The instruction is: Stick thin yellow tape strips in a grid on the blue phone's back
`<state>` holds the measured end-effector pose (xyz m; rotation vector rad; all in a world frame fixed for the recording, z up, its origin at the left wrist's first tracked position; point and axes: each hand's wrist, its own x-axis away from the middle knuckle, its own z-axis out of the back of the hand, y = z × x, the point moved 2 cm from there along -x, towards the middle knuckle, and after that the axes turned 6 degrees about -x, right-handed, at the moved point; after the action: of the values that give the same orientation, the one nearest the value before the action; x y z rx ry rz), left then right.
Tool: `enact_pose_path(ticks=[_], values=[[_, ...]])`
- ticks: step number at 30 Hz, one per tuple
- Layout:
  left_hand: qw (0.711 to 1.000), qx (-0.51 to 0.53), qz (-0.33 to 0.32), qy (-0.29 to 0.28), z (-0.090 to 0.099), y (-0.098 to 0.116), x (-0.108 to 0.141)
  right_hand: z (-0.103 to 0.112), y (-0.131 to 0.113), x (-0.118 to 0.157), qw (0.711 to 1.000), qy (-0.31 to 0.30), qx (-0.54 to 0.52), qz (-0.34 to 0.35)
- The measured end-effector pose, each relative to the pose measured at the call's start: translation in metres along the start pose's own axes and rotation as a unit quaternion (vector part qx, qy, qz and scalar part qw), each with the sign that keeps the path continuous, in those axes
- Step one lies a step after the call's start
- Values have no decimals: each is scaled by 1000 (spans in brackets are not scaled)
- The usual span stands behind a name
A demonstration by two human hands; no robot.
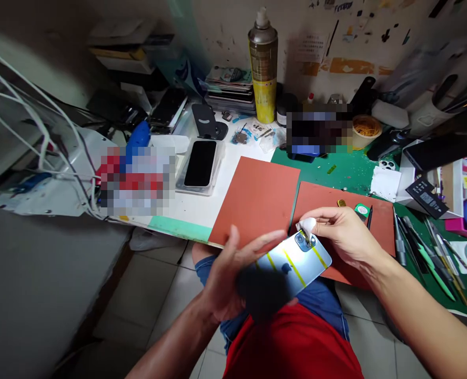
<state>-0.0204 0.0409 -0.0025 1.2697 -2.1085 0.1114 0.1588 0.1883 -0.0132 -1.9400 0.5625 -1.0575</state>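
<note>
A light-blue smartphone lies back side up, tilted, above my lap by the bench edge. Yellow tape strips run across its back, which bears an apple logo and a camera block in the upper corner. My left hand holds the phone from its left end, thumb sticking up and fingers stretched along the far edge. A dark round shadow or blur hides part of the palm and the phone's lower end. My right hand pinches a small white wipe against the phone's camera block.
Two reddish-brown mats cover the bench front. Tweezers and picks lie at right, near an open white box. Another phone rests on a clear case, left. Behind stand a spray can and a cup of rubber bands. White cables hang left.
</note>
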Motion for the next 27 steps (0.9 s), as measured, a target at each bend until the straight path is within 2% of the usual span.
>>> enact_pose_path(ticks=[3,6,10,12,16,19,23,27], values=[[997,-16,-65,26,16,9,8,3,16,10,996,69,-24,50],[988,-18,-144,45,26,7,10,0,31,18,985,137,-38,100],[955,-21,-278,103,20,-9,2,-11,46,25,966,205,-39,155],[937,-16,-319,140,12,-16,-4,-16,49,29,959,219,-14,177],[927,0,-330,181,-1,-19,-12,-20,45,38,950,208,63,225],[932,-1,-313,182,-5,-17,-15,-19,41,43,945,182,101,254],[925,12,-339,171,-9,-22,-19,-21,42,43,938,163,126,278],[928,32,-329,170,-13,-33,-25,-18,44,44,928,203,129,283]])
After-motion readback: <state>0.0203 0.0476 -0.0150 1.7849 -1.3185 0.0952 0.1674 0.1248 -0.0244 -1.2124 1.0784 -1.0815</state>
